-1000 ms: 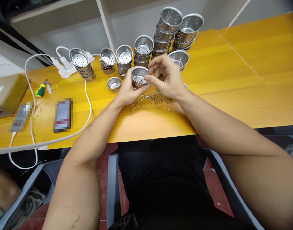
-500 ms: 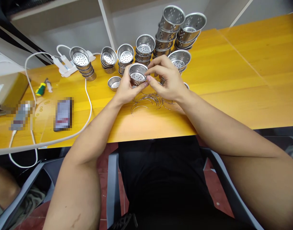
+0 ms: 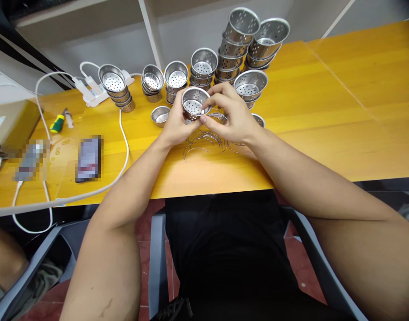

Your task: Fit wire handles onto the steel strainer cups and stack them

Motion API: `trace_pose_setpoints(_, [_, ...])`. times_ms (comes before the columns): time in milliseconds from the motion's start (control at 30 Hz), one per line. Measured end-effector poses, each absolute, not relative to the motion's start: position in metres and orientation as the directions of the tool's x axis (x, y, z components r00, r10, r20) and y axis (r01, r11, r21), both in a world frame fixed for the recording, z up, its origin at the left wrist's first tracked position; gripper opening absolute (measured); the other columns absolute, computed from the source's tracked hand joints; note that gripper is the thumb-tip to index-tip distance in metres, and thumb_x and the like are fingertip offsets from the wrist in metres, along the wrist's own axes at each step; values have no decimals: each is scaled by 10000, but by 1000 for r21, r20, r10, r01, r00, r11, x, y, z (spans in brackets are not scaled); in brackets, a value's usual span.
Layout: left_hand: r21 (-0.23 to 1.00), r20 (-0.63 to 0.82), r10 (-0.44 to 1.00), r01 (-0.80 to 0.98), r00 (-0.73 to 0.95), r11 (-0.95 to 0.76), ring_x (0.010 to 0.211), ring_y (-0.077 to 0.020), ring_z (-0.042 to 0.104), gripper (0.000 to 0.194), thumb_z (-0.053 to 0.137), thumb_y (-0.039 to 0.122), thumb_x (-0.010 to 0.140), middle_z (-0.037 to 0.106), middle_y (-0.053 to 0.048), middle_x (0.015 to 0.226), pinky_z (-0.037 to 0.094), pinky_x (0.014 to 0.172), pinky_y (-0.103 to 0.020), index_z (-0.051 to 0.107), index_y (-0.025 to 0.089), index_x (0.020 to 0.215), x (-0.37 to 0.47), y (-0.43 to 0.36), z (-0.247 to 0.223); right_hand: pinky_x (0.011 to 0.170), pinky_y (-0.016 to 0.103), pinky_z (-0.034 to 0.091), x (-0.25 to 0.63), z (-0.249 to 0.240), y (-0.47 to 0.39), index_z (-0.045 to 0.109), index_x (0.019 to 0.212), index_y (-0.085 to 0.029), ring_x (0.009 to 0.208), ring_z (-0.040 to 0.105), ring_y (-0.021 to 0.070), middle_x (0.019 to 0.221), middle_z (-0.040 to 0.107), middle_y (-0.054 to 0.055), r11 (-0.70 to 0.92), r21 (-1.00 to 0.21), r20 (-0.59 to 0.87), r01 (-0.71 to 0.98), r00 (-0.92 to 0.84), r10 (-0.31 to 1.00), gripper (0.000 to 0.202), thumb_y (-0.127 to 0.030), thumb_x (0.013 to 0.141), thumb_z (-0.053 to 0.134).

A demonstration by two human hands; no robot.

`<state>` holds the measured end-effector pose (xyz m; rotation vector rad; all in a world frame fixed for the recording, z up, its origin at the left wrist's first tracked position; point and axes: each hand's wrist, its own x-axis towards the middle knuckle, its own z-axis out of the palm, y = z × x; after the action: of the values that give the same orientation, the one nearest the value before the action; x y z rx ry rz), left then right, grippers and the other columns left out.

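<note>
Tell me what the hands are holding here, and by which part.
Both hold one perforated metal cup: left hand around its side wall, right hand at its rim.

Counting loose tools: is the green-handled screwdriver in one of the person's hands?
No, the green-handled screwdriver lies on the table's left side, far from both hands.

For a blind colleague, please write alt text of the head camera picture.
Both hands, left hand and right hand, hold a perforated metal cup above wire rings on a yellow table; stacked cups stand behind.
</note>
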<state>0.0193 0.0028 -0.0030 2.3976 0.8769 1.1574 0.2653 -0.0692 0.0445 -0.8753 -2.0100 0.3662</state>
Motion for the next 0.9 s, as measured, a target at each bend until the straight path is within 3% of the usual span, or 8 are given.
trace_pose_setpoints(200, [519,541,678,438,497,-734,1686,-377,717,920,640,874,1157,679,-155,1782,621,1445,-573,369,348,1861,22,-13,11,1411,722,548,265,49,-74,897,1443,-340,1583,673,480,1642,714,184,679,-546,543,491,-410,733,654,-876,1132,689])
trace_pose_setpoints(400, [533,496,703,461,509,-710,1693,-432,718,980,751,805,1129,660,-168,1768,619,1442,-648,311,346,1875,25,-20,18,1401,738,548,265,51,-77,904,1487,-317,1609,651,491,1672,689,206,676,-527,519,515,-436,736,670,-845,1157,655])
trace_pose_setpoints(567, [503,506,678,457,533,-734,1741,-418,677,956,702,743,1162,622,-163,1822,602,1462,-646,240,351,1901,24,-20,17,1400,723,561,264,55,-80,852,1556,-319,1612,653,483,1702,697,190,651,-517,494,556,-428,757,651,-801,1152,684])
trace_pose_setpoints(767, [465,549,608,395,574,-793,1843,-421,578,1145,605,979,1100,487,-201,1934,524,1527,-646,116,340,1915,17,-13,10,1358,708,606,274,64,-77,554,1865,-286,1651,604,498,1801,634,204,653,-519,481,551,-443,757,1053,-850,1024,846])
trace_pose_setpoints(833, [458,546,587,373,598,-807,1860,-443,553,1244,628,1058,1038,478,-204,1940,500,1526,-688,122,336,1916,14,-9,10,1374,720,597,280,72,-77,529,1887,-304,1644,595,498,1764,643,198,664,-504,482,553,-458,747,1154,-891,964,899])
trace_pose_setpoints(900, [450,540,565,354,623,-820,1848,-462,561,1299,666,1097,989,495,-215,1930,496,1516,-713,186,321,1914,8,-4,10,1381,704,602,290,83,-80,574,1851,-347,1636,582,474,1716,650,182,651,-483,497,586,-429,755,1120,-898,942,925])
